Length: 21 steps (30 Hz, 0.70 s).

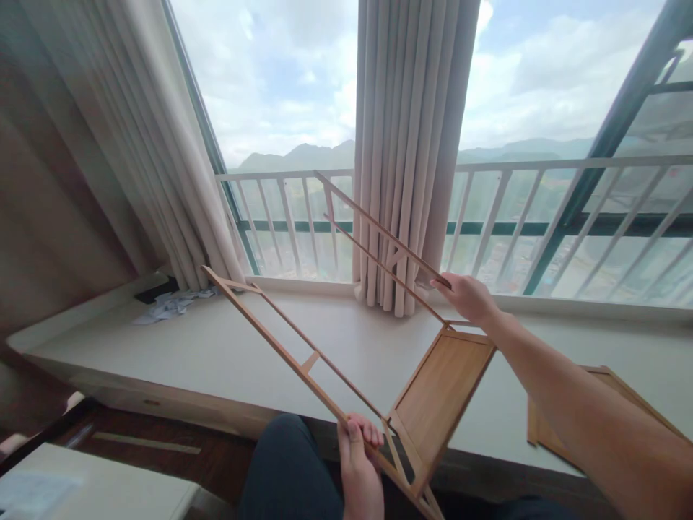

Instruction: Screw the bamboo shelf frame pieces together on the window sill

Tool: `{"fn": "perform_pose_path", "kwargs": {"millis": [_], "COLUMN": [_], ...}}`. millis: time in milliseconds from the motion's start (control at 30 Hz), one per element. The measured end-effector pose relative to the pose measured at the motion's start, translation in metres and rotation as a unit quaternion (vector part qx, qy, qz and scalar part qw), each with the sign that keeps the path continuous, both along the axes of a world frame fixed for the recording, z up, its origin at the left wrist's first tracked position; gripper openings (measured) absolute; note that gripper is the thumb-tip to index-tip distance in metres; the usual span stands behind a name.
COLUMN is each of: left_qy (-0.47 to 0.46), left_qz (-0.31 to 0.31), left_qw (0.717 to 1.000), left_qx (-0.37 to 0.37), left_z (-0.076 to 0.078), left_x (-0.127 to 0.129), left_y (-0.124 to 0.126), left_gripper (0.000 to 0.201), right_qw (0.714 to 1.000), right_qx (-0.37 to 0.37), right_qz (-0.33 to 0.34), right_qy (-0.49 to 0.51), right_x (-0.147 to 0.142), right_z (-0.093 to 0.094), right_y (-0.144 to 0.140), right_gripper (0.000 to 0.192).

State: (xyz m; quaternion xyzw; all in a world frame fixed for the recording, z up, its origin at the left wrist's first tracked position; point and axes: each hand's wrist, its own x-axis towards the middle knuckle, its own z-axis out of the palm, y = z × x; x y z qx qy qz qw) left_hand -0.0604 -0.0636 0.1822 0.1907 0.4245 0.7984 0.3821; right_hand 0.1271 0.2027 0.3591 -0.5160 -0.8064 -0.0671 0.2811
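A wooden folding rack frame (441, 397) with one flat panel and two pairs of long thin legs is held tilted in front of me. My left hand (361, 462) is wrapped round the near leg, close to the panel's lower corner. On the far side, my right hand (466, 296) grips the end of the upper leg rail. Both leg pairs point up and to the left, away from the panel. A second wooden panel (563, 426) lies on the white ledge at the right, partly hidden behind my right forearm.
A wide white window ledge (216, 361) runs across, with crumpled papers (172, 306) at its left end. Grey curtains (403, 144) and a white railing (271, 175) stand behind it. A white tabletop (135, 484) is at lower left, near my knee (289, 462).
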Motion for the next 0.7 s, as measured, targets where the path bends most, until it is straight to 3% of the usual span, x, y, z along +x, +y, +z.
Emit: {"fn": "perform_pose_path", "kwargs": {"millis": [233,367,500,700], "left_qy": [-0.010,0.008,0.012,0.039], "left_qz": [-0.019,-0.077,-0.091,-0.091], "left_qw": [0.998,0.996,0.996,0.995], "left_qx": [-0.051,-0.048,-0.020,-0.010], "left_z": [-0.021,-0.026,-0.008,0.042], "left_x": [-0.007,-0.017,-0.022,-0.027], "left_y": [-0.019,-0.032,-0.038,-0.036], "left_gripper": [0.039,0.035,0.032,0.032], "right_qw": [0.998,0.998,0.995,0.979], "right_qx": [-0.035,-0.056,-0.082,-0.130], "right_qz": [0.028,0.035,0.047,0.074], "right_qy": [-0.033,-0.014,0.044,0.136], "right_x": [-0.016,-0.016,-0.012,0.001], "right_z": [-0.008,-0.016,-0.026,-0.047], "right_y": [0.016,0.019,0.020,0.022], "right_gripper": [0.041,0.043,0.044,0.041]}}
